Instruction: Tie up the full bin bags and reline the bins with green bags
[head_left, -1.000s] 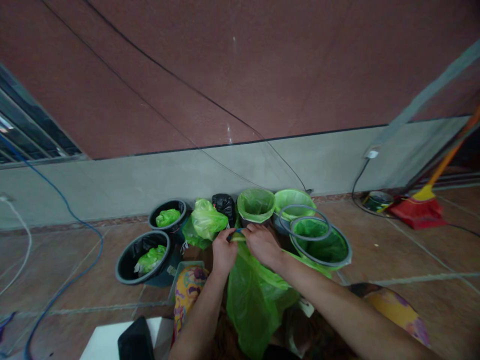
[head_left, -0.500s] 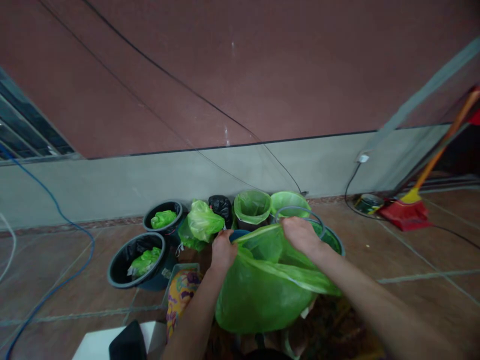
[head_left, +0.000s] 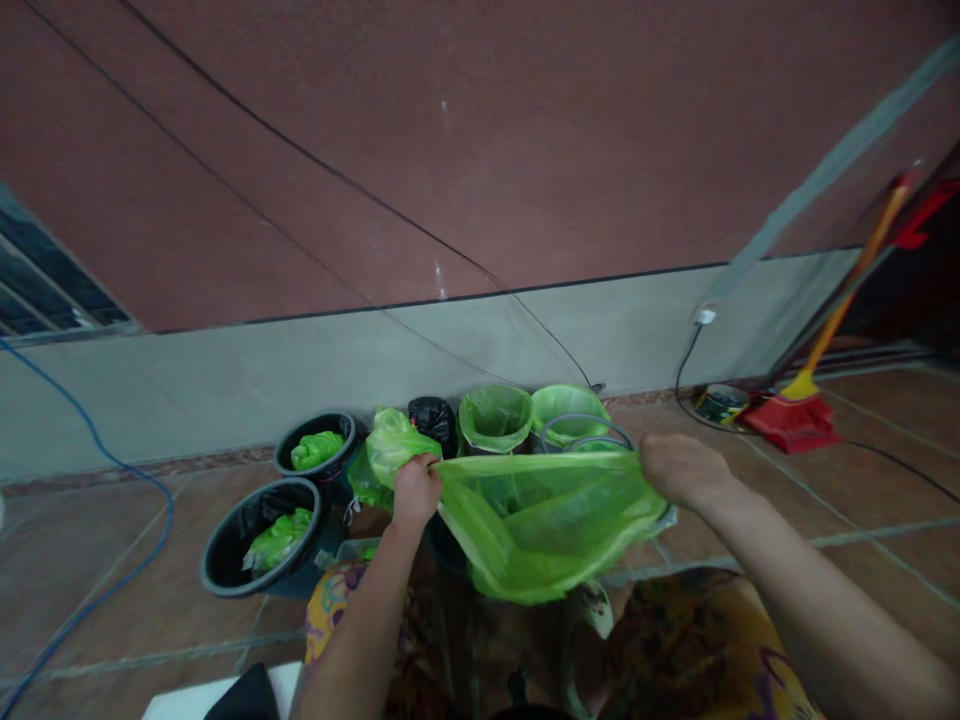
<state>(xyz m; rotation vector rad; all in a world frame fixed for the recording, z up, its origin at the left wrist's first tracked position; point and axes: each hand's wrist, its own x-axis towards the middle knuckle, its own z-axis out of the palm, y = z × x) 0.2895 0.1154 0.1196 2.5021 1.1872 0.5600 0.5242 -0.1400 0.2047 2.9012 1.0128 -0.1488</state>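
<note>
A translucent green plastic bag (head_left: 536, 530) hangs stretched wide between my two hands, its mouth pulled taut. My left hand (head_left: 416, 490) grips the bag's left rim in a closed fist. My right hand (head_left: 679, 470) grips the right rim. The bag hangs in front of a row of small bins by the wall: two lined with green bags (head_left: 495, 415) (head_left: 568, 408) and one with a grey rim (head_left: 592, 440) partly hidden behind the stretched bag.
Two black bins (head_left: 259, 535) (head_left: 315, 452) holding crumpled green bags sit at the left. A tied green bag (head_left: 390, 445) and a black bag (head_left: 431, 415) lie between. A red broom and dustpan (head_left: 795, 415) lean at the right. A blue cable (head_left: 97, 450) crosses the floor.
My hands have moved apart, the right one swinging far to the right, and the bag's mouth has gone from bunched together to pulled open and taut.
</note>
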